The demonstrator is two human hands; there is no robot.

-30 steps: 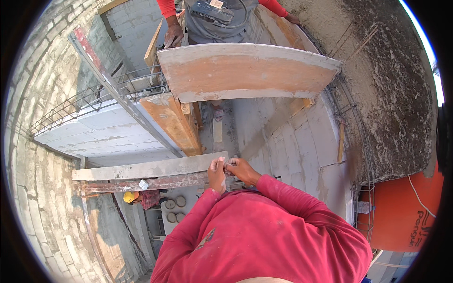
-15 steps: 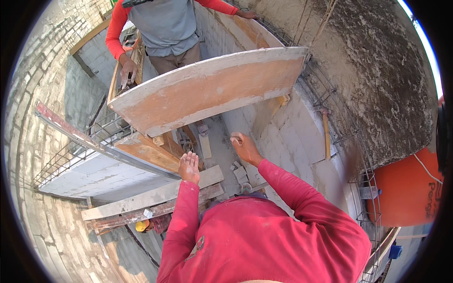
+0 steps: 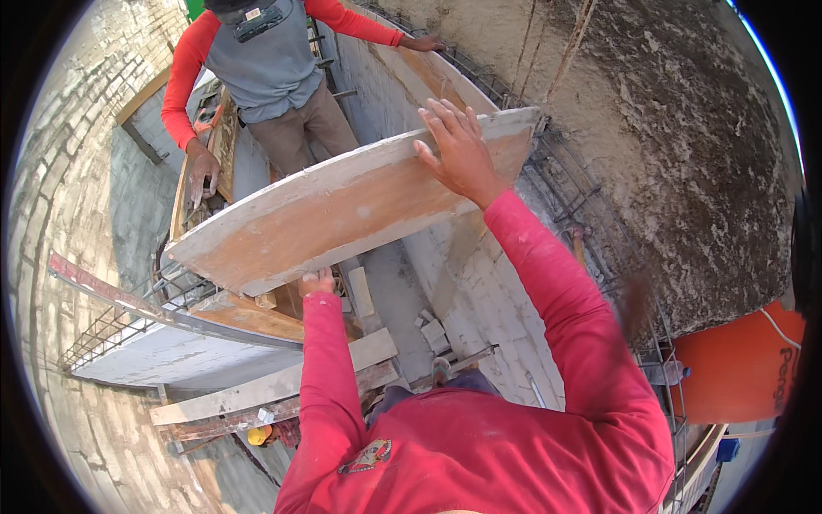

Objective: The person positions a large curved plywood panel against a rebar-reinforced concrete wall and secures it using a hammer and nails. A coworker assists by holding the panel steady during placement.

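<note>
A long plywood panel (image 3: pixel 368 210) with pale, plaster-smeared edges stands on edge across the space in front of me. My right hand (image 3: pixel 462 150) lies against its upper part, fingers spread and reaching up to the top edge. At the panel's lower edge, my left hand (image 3: pixel 318 283) is closed with its fingers bent against the board; part of its grip is hard to see. Behind the panel stands a co-worker (image 3: pixel 270 68) in a grey shirt with red sleeves. One of that person's hands (image 3: pixel 202 176) rests near a wooden frame at the left, the other (image 3: pixel 424 42) on a board edge.
Steel rebar cages (image 3: pixel 591 193) run along the wall tops. A long metal straightedge (image 3: pixel 163 313) crosses the left wall. Wooden planks (image 3: pixel 274 377) lie at lower left, with small block pieces (image 3: pixel 434 334) on the floor. An orange tank (image 3: pixel 736 364) stands at right.
My right hand has moved up and forward onto the panel's face. The left has moved slightly left and up to its lower edge. In view, the panel sits a little lower and further left.
</note>
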